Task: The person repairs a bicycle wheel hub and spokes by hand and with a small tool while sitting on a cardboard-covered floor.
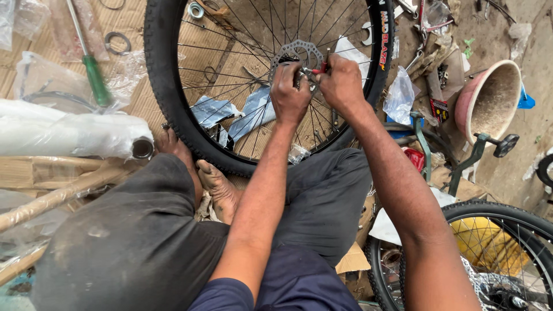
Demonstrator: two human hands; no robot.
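Observation:
A bicycle wheel with a black tyre (163, 86) and thin spokes stands upright in front of me, resting near my bare feet. At its hub is a silver perforated brake disc (300, 52). My left hand (290, 92) is closed on the hub just below the disc. My right hand (341, 83) grips a small red-handled tool (321, 67) pressed against the disc's right side. Both hands touch each other at the hub.
A green-handled screwdriver (92, 72) and metal rings lie on cardboard at upper left. Plastic-wrapped tubes (69, 135) lie at left. A pink basin (489, 98), plastic bags, a pedal crank (484, 147) and a second wheel (495, 253) crowd the right.

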